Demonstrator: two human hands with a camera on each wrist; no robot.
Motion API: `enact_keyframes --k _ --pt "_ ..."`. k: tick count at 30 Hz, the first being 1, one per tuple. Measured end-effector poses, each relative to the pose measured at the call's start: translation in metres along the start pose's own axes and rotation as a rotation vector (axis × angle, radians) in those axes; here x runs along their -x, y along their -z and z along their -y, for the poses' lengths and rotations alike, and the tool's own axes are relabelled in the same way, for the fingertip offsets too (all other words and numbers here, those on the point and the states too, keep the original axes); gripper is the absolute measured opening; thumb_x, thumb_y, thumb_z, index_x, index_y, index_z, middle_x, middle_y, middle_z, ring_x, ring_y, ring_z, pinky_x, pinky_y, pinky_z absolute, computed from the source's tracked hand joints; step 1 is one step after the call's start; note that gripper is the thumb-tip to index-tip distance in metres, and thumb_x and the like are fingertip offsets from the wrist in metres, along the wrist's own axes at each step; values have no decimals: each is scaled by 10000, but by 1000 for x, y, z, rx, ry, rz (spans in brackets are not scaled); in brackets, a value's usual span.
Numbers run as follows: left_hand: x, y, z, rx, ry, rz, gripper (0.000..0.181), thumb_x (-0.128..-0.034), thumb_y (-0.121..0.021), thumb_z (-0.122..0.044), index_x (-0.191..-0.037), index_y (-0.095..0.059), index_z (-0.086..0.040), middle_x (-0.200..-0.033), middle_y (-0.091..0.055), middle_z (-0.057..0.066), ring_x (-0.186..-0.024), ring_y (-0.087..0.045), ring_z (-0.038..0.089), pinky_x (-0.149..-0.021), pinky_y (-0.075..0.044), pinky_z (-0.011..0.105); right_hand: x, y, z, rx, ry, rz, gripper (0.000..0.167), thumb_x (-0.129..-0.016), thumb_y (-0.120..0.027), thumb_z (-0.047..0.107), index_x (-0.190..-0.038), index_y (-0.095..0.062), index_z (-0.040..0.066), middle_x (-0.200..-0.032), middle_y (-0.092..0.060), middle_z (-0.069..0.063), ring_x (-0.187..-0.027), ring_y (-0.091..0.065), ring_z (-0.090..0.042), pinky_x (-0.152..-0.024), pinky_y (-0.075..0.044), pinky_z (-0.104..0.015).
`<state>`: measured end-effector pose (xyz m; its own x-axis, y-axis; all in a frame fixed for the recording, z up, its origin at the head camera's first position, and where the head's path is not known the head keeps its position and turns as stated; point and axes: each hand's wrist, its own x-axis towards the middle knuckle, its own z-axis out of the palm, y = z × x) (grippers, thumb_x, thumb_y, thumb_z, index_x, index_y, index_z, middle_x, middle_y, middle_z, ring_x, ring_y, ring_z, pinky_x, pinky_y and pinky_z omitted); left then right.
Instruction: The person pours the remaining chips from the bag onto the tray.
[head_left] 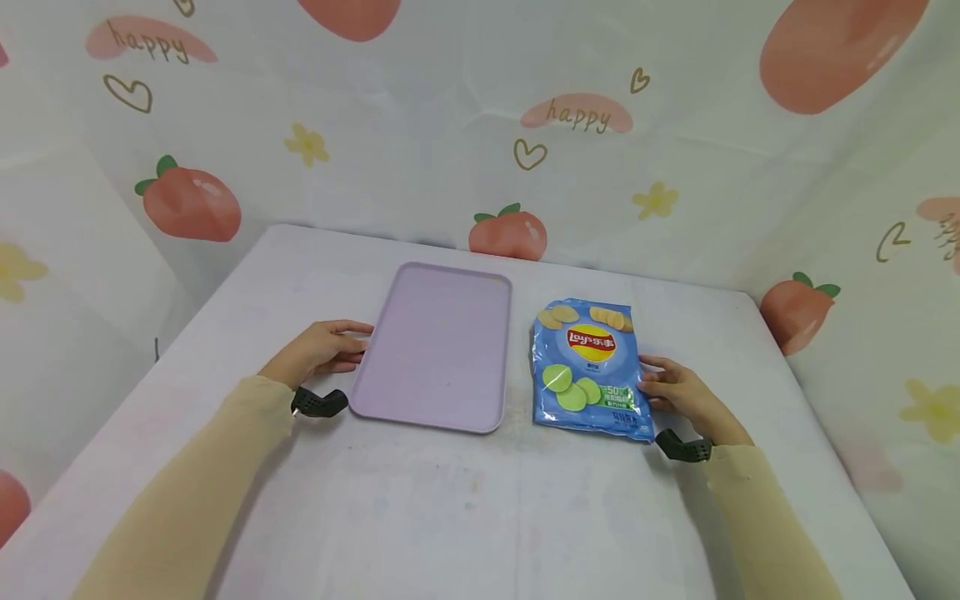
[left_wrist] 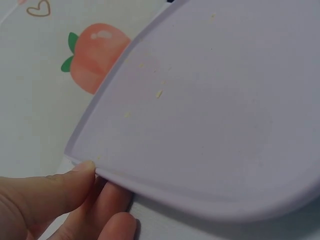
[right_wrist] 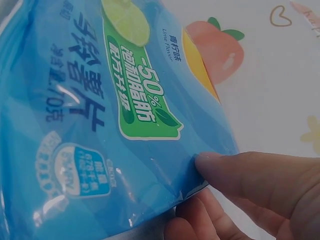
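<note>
A pale purple tray lies on the white table, with small yellow crumbs on it in the left wrist view. My left hand pinches its left rim, thumb on top and fingers beneath, as the tray shows close up. To the right lies a blue bag of lime-flavour potato chips, front side up. My right hand pinches the bag's right edge. In the right wrist view the thumb presses on the top of the chip bag and the other fingers curl under its edge.
The white table has faint stains in front of the tray. A white cloth printed with peaches, hearts and flowers hangs behind and at both sides. Small dark cameras sit at the wrists. A narrow strip of table separates tray and bag.
</note>
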<state>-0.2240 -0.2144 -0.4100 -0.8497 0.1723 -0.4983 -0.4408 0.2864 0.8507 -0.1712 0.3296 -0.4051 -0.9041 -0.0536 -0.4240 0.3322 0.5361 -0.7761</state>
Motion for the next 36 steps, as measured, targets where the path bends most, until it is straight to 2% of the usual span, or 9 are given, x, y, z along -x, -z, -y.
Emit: enact_keyframes --k 13,17,21,31,36 --pt "1 -2 2 -3 6 9 588 -953 -608 -111 -1484 -362 -47 -805 -653 -111 -749 -622 30 -711 -560 197 0 0 0 -11 -13 -7 690 -968 -608 226 -1524 -246 38 -1187 -551 -134 -942 -566 -142 -805 -525 -191" --pt "1 -1 1 0 0 10 588 -954 -606 -109 -1485 -361 -51 -815 -655 -114 -755 -623 30 -713 -560 197 1 0 1 -15 -6 6 686 -976 -593 246 -1527 -240 40 -1348 -478 -255 -983 -572 -133 -850 -524 -217" --pt "2 -1 1 -2 -3 6 584 -952 -607 -108 -1483 -369 -54 -816 -652 -114 -758 -624 29 -713 -559 193 3 0 2 -9 1 14 679 -986 -576 255 -1526 -232 29 -1479 -349 -287 -1017 -578 -125 -884 -526 -238" --pt "2 0 -1 -14 -9 3 577 -949 -612 -112 -1475 -381 -49 -812 -646 -112 -754 -627 27 -718 -559 187 5 -9 7 76 7 -58 680 -962 -613 237 -1492 -270 -16 -1322 -448 -303 -1056 -551 -276 -812 -537 -215" --pt "2 1 -2 -16 -10 1 576 -946 -614 -110 -1472 -386 -49 -813 -648 -108 -751 -629 27 -716 -561 187 3 -12 7 97 2 -86 656 -955 -617 203 -1482 -290 -9 -1300 -461 -290 -1056 -537 -294 -800 -524 -206"
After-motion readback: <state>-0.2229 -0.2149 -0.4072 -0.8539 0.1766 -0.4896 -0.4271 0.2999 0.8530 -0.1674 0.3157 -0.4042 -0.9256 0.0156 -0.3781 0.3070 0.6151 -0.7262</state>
